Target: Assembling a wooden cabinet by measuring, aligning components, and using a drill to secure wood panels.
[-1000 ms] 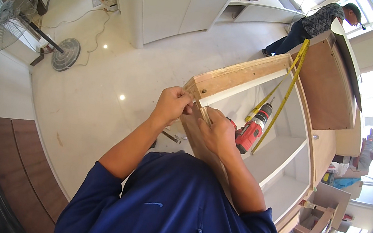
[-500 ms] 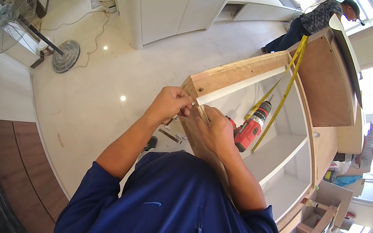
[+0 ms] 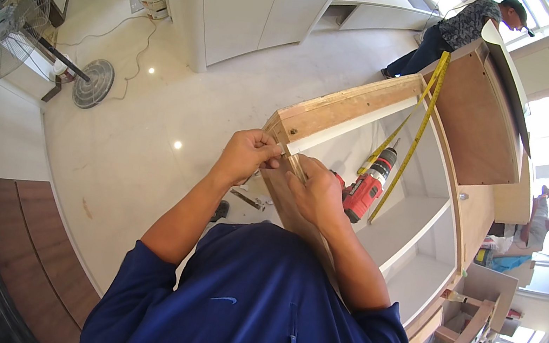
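Observation:
At the near left corner of a wood-and-white cabinet frame [image 3: 357, 116], my left hand [image 3: 247, 157] pinches with thumb and fingertips. What lies between those fingertips is too small to make out. Just right of it, my right hand [image 3: 315, 190] is closed around a narrow tan strip [image 3: 299, 168] at the same corner. A red and black cordless drill [image 3: 363, 193] rests on the cabinet beyond my right hand, bit pointing away. The yellow blade of a tape measure [image 3: 416, 132] is looped across the cabinet's open compartments.
A stand fan [image 3: 9, 25] is at the far left, its cord on the floor. White cabinets [image 3: 262, 13] line the back. One person [image 3: 450, 38] leans over a panel at the far right; another [image 3: 541, 218] is at the right edge. Scraps [image 3: 247, 199] lie below my left hand.
Both hands keep nearly the same hold at the corner. The person at the right edge has shifted slightly; the view has moved a little.

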